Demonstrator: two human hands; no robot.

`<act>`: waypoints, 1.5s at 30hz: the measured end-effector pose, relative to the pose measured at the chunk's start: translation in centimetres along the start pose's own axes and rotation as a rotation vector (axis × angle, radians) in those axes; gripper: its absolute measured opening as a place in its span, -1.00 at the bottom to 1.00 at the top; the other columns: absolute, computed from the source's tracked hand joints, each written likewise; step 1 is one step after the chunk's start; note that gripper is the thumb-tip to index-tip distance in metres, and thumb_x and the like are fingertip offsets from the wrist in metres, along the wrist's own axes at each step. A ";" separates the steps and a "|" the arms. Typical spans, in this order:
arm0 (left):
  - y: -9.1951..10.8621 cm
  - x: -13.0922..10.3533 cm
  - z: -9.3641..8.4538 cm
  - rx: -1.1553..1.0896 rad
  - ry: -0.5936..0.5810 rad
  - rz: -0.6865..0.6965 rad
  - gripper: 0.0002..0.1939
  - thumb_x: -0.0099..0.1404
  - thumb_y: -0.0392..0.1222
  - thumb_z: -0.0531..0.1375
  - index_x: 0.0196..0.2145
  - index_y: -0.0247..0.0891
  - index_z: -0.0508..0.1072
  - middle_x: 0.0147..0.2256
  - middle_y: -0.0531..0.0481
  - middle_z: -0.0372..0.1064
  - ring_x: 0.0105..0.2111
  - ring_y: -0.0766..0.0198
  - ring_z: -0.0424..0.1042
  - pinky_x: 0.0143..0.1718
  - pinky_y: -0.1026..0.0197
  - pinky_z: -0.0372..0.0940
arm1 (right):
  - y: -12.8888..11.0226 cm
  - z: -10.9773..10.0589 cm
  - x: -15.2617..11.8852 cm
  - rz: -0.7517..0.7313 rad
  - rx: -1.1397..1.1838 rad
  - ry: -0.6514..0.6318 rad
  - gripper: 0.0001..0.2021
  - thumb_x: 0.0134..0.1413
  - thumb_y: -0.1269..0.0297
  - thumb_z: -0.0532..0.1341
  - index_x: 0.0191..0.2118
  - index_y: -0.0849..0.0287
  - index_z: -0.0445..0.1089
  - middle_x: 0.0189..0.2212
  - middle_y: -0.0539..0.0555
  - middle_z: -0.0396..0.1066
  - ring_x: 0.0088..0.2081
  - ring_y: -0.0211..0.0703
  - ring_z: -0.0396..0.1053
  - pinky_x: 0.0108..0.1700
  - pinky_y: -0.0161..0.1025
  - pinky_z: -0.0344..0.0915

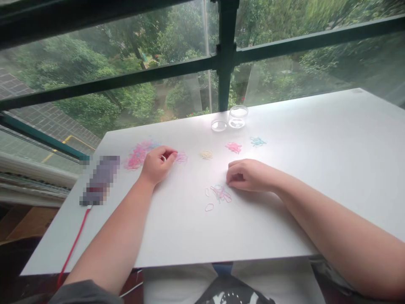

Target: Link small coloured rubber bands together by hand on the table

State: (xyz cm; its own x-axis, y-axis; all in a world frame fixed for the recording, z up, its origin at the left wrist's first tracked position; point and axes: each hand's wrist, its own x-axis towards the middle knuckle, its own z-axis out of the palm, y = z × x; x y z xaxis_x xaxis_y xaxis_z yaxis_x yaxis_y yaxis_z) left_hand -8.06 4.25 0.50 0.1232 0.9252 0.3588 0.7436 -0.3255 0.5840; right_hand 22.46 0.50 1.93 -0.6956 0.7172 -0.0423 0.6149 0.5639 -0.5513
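Observation:
My left hand (158,164) is closed in a pinch, its fingertips right beside a small heap of purple rubber bands (181,157). Whatever it may hold is too small to tell. My right hand (249,175) is curled shut above the table, its fingers at the upper right edge of a loose mixed pile of rubber bands (221,194); its fingertips are partly hidden. Two single bands lie left of that pile. Farther back are separate heaps of yellow rubber bands (206,155), pink rubber bands (233,147) and teal rubber bands (258,141).
A large mixed heap of pink and blue rubber bands (137,155) lies behind my left hand. A clear jar (238,117) and its round lid (219,125) stand near the window. At left, a blurred-out phone (101,179) has a red cable (76,240) running off the white table (186,236).

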 end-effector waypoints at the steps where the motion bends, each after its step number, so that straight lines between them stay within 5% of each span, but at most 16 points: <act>1: 0.4 -0.1 0.1 0.000 -0.003 0.023 -0.77 0.18 -0.09 0.13 -0.34 -0.29 0.48 -0.43 -0.02 0.43 -0.47 0.35 0.33 -0.47 0.31 0.20 | 0.0 0.1 0.1 -0.005 -0.006 0.008 -0.89 -0.07 0.40 0.16 -0.42 0.14 0.44 -0.45 0.00 0.37 -0.47 -0.31 0.25 -0.38 -0.34 0.14; 6: 3.4 -0.5 1.0 0.002 -0.122 0.147 -0.79 0.20 -0.11 0.12 -0.38 -0.28 0.48 -0.43 -0.01 0.43 -0.48 0.36 0.31 -0.42 0.30 0.22 | -0.1 0.2 0.1 -0.007 -0.035 0.028 -0.89 -0.07 0.42 0.14 -0.45 0.16 0.41 -0.44 0.01 0.40 -0.46 -0.29 0.26 -0.38 -0.32 0.14; 13: 7.8 -1.1 3.0 0.012 -0.582 0.314 -0.79 0.21 -0.19 0.09 -0.30 -0.20 0.52 -0.35 -0.03 0.44 -0.37 0.29 0.37 -0.31 0.27 0.24 | -0.3 0.4 0.2 -0.065 -0.030 0.039 -0.88 -0.08 0.44 0.14 -0.43 0.16 0.41 -0.43 0.00 0.40 -0.44 -0.29 0.27 -0.36 -0.33 0.16; 20: 9.1 -0.4 3.6 -0.020 -0.818 0.257 -0.76 0.13 -0.28 0.10 -0.36 -0.11 0.56 -0.37 0.05 0.47 -0.41 0.29 0.37 -0.36 0.30 0.23 | -0.3 0.3 0.1 -0.048 -0.045 0.036 -0.85 -0.03 0.49 0.07 -0.42 0.19 0.37 -0.38 0.05 0.40 -0.40 -0.24 0.28 -0.34 -0.31 0.16; 30: 7.4 -1.8 4.9 -0.264 -0.503 0.171 -0.77 0.14 -0.15 0.16 -0.24 -0.24 0.48 -0.32 -0.05 0.44 -0.44 0.33 0.38 -0.40 0.29 0.30 | -0.6 1.0 0.1 0.114 -0.073 0.155 -0.90 0.10 0.42 -0.01 -0.34 0.15 0.22 -0.42 0.03 0.37 -0.43 -0.24 0.22 -0.39 -0.32 0.10; 45: 7.7 -1.7 5.7 -0.246 -0.424 0.124 -0.86 0.15 -0.17 0.15 -0.39 -0.22 0.49 -0.43 0.01 0.48 -0.48 0.32 0.40 -0.46 0.29 0.28 | -1.3 2.1 1.0 0.165 -0.104 0.235 -0.87 0.18 0.38 -0.08 -0.30 0.15 0.18 -0.45 0.03 0.35 -0.46 -0.24 0.22 -0.42 -0.31 0.04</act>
State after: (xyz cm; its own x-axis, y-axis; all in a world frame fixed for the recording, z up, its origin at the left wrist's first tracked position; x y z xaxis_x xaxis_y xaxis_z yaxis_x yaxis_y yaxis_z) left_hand 1.24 1.28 0.21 0.4946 0.8580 0.1387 0.5358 -0.4267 0.7286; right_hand 20.19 -0.40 0.82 -0.4856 0.8709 0.0761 0.7555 0.4619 -0.4646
